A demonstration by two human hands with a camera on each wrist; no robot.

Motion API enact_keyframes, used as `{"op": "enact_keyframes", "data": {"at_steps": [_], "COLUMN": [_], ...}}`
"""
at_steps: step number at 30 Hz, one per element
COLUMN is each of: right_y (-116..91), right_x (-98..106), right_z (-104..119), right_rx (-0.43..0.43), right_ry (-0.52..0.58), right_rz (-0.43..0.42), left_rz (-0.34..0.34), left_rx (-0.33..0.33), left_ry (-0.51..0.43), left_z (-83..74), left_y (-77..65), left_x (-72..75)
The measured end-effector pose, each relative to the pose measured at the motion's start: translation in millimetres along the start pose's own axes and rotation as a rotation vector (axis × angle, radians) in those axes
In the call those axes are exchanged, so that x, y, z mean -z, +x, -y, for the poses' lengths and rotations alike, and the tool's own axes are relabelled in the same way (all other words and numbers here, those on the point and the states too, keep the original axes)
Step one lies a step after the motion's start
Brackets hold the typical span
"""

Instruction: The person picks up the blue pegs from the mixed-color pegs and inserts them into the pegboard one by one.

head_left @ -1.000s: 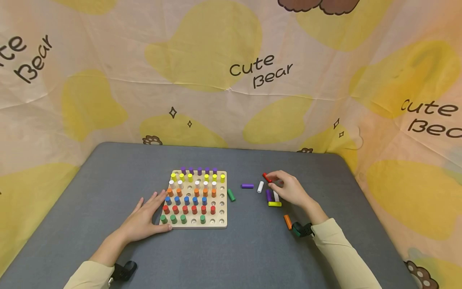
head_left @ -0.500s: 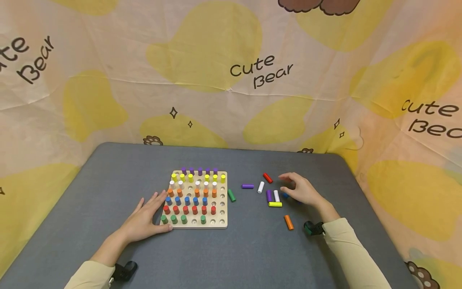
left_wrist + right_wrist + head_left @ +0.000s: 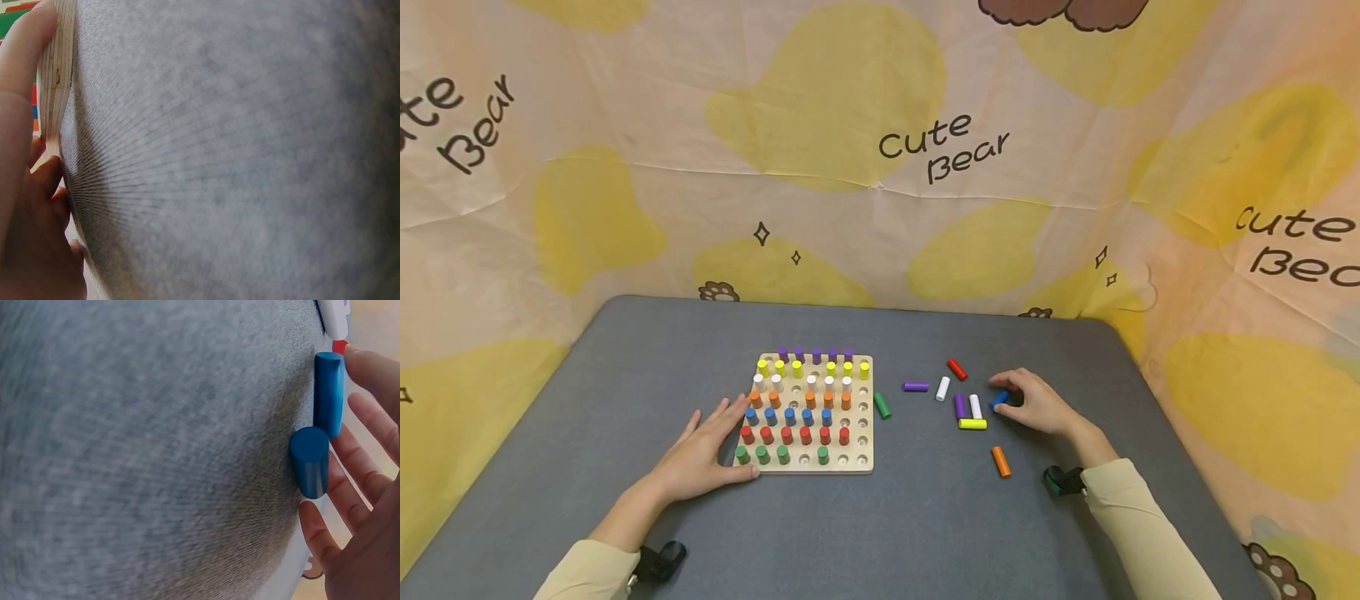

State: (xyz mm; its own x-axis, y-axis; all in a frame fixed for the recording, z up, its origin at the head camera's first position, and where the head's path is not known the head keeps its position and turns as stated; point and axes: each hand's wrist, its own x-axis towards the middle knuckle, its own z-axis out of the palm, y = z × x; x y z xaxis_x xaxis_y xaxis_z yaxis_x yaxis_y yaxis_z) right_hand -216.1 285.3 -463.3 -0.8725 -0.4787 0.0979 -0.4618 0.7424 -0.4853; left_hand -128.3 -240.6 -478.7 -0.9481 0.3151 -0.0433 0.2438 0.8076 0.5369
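In the head view my left hand (image 3: 703,458) lies at the left side of a light wooden pegboard (image 3: 865,467), fingers spread along its edge and thumb at its near left corner. Upright pegs stand in coloured rows, with bare holes among them. My right hand (image 3: 1036,402) is low over the table to the right, thumb and fingers apart around a blue peg (image 3: 999,400). The right wrist view shows two lying blue pegs, a farther one (image 3: 329,394) by the thumb tip and a nearer one (image 3: 310,464) beside the fingers.
Loose pegs lie between board and right hand: red (image 3: 957,369), green (image 3: 882,405), yellow (image 3: 973,424), orange (image 3: 1001,462), plus two purple and two white. The grey table (image 3: 895,533) meets a printed cloth (image 3: 820,167) behind.
My right hand has drawn away from the red peg, moving right and toward me to the blue pegs, which now show between thumb and fingers. My left hand stays at the board.
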Motion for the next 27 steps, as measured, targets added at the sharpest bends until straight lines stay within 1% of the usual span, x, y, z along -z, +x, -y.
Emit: {"op": "enact_keyframes", "data": {"at_steps": [7, 10, 14, 17, 24, 27], "right_y": [-2.9, -2.9, -2.7, -1.8, 4.4, 6.4], "right_x": [-1.9, -3.5, -5.3, -6.0, -6.7, -7.4], "right_z": [-2.1, -2.9, -3.5, -2.9, -0.3, -1.4], "right_rx": [-0.038, -0.031, 0.002, -0.001, -0.108, -0.115], "right_ry": [-0.03, -0.035, -0.037, -0.038, -0.053, -0.069], "right_rz": [0.006, -0.014, -0.059, -0.073, -0.026, -0.019], "left_rz": [-0.001, 0.0, 0.0, 0.002, 0.002, 0.001], "left_rx": [-0.002, -0.001, 0.0, 0.001, 0.002, 0.0], "left_ry": [0.008, 0.009, 0.009, 0.004, 0.0, 0.002], "left_z": [0.2, -0.3, -0.8, -1.1, -1.1, -1.1], "left_y": [0.2, 0.2, 0.0, -0.1, -0.1, 0.1], "left_x": [0.4, 0.6, 0.7, 0.6, 0.7, 0.6]}}
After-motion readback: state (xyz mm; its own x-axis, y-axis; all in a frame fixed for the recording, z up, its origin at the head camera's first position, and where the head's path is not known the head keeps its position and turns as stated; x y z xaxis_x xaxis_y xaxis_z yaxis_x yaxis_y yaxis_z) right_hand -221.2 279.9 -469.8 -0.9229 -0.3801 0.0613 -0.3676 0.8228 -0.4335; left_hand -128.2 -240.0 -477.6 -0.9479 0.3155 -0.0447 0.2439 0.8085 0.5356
